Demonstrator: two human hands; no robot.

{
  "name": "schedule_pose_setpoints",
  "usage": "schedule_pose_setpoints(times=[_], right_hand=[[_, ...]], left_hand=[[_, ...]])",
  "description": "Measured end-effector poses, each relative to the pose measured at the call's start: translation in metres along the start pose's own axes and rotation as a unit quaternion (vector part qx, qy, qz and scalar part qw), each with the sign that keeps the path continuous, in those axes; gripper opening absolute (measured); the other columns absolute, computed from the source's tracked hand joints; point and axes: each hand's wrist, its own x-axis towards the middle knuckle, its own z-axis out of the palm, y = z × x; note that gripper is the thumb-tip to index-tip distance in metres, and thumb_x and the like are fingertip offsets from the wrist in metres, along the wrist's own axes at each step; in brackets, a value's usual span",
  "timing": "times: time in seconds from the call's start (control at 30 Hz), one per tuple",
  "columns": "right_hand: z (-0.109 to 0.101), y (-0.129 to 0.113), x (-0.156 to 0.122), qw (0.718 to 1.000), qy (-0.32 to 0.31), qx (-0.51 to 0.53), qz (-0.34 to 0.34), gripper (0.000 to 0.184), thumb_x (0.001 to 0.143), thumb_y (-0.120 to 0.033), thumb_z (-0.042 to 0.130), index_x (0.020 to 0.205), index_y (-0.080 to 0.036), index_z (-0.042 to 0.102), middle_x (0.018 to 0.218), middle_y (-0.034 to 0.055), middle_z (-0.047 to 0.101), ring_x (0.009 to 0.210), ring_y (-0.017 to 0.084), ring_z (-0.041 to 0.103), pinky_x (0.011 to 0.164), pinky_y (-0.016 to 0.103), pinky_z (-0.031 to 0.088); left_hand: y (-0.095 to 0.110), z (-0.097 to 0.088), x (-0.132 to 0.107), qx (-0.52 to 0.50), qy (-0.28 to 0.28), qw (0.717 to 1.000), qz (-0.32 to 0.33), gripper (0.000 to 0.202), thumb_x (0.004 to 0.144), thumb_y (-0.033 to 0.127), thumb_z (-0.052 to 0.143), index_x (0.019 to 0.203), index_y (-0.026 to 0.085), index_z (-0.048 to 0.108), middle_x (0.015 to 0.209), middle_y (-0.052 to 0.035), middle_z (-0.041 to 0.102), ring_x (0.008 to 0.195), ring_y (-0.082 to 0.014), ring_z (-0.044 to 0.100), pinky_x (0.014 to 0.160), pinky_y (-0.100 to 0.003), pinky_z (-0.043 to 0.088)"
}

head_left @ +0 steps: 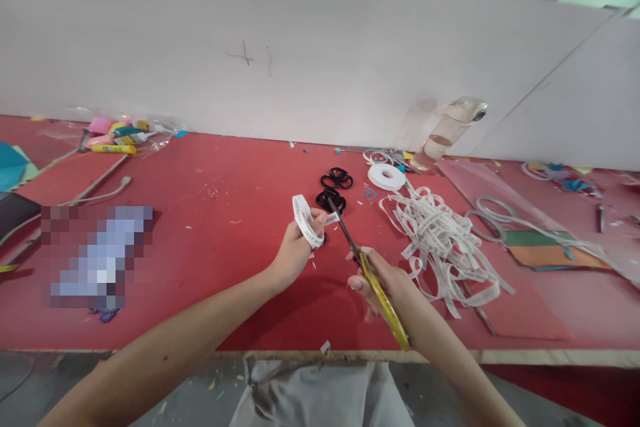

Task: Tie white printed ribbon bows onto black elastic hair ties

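My left hand (299, 243) is closed on a white printed ribbon (301, 215), which curls in a loop above the fingers. A short end of it sticks out to the right, close to the scissor blades. My right hand (381, 275) grips yellow-handled scissors (376, 287), their dark blades pointing up and left toward that end. Whether the blades touch the ribbon I cannot tell. Just beyond the hands lie black loops (331, 201), with more black loops (337, 178) behind them. To the right is a tangled heap of printed ribbon (440, 240).
A white tape roll (387, 177) and a clear bottle (447, 133) stand behind the heap. Coloured sheets (550, 253) and a pale cord (520, 219) lie at right. At left are a pixelated object (103, 253) and bagged small bottles (117, 133). A white partition (320, 67) closes off the back.
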Motion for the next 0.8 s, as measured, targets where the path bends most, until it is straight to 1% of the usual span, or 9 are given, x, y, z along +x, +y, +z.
schedule_pose_setpoints(times=[0.07, 0.17, 0.3, 0.43, 0.57, 0.8], right_hand=[[-0.0005, -0.0019, -0.0007, 1.0, -0.002, -0.005, -0.009, 0.047, 0.083, -0.06, 0.052, 0.11, -0.022, 0.049, 0.062, -0.0035, 0.055, 0.045, 0.013, 0.058, 0.044, 0.02, 0.044], [-0.0003, -0.0034, -0.0014, 1.0, 0.001, -0.007, -0.018, 0.044, 0.084, -0.058, 0.051, 0.108, -0.022, 0.049, 0.064, -0.0038, 0.056, 0.044, 0.012, 0.057, 0.043, 0.02, 0.043], [0.0013, -0.0008, -0.0008, 1.0, -0.002, -0.008, -0.015, 0.041, 0.085, -0.056, 0.052, 0.107, -0.022, 0.049, 0.062, -0.0044, 0.055, 0.043, 0.012, 0.057, 0.043, 0.02, 0.043], [0.0019, 0.003, 0.0004, 1.0, -0.006, -0.004, -0.013, 0.042, 0.084, -0.058, 0.052, 0.107, -0.022, 0.049, 0.06, -0.0048, 0.054, 0.042, 0.012, 0.057, 0.041, 0.02, 0.041], [0.0015, 0.0021, -0.0004, 1.0, -0.005, -0.008, -0.009, 0.042, 0.084, -0.056, 0.053, 0.108, -0.022, 0.05, 0.062, -0.0038, 0.056, 0.042, 0.012, 0.057, 0.042, 0.02, 0.042], [0.0042, 0.0015, -0.0028, 1.0, -0.003, 0.006, 0.0, 0.044, 0.084, -0.056, 0.053, 0.111, -0.022, 0.049, 0.058, -0.0051, 0.054, 0.039, 0.012, 0.054, 0.041, 0.02, 0.041]], left_hand=[[0.003, 0.0013, -0.0005, 0.011, 0.001, 1.0, -0.015, 0.037, 0.083, 0.052, 0.064, 0.087, 0.016, 0.057, 0.053, 0.0084, 0.035, 0.043, -0.0042, 0.028, 0.039, -0.018, 0.022], [0.0067, 0.0029, -0.0009, 0.023, 0.004, 0.999, -0.029, 0.038, 0.08, 0.052, 0.067, 0.083, 0.015, 0.058, 0.052, 0.0083, 0.036, 0.043, -0.0041, 0.029, 0.04, -0.018, 0.026], [0.0067, 0.0026, -0.0001, 0.028, 0.003, 0.999, -0.023, 0.038, 0.08, 0.053, 0.067, 0.081, 0.015, 0.058, 0.051, 0.0085, 0.036, 0.043, -0.0042, 0.03, 0.041, -0.018, 0.027], [0.0049, 0.0016, 0.0009, 0.031, 0.0, 0.999, -0.014, 0.037, 0.082, 0.052, 0.065, 0.08, 0.016, 0.057, 0.051, 0.0084, 0.036, 0.044, -0.0041, 0.03, 0.042, -0.017, 0.027], [0.0051, 0.0011, 0.0012, 0.018, -0.007, 1.0, -0.01, 0.035, 0.082, 0.049, 0.066, 0.081, 0.016, 0.055, 0.051, 0.0086, 0.036, 0.043, -0.004, 0.03, 0.041, -0.017, 0.025], [0.0028, 0.0002, 0.0016, 0.011, -0.012, 1.0, -0.004, 0.034, 0.083, 0.049, 0.066, 0.082, 0.016, 0.056, 0.051, 0.0085, 0.036, 0.043, -0.0043, 0.032, 0.041, -0.017, 0.023]])
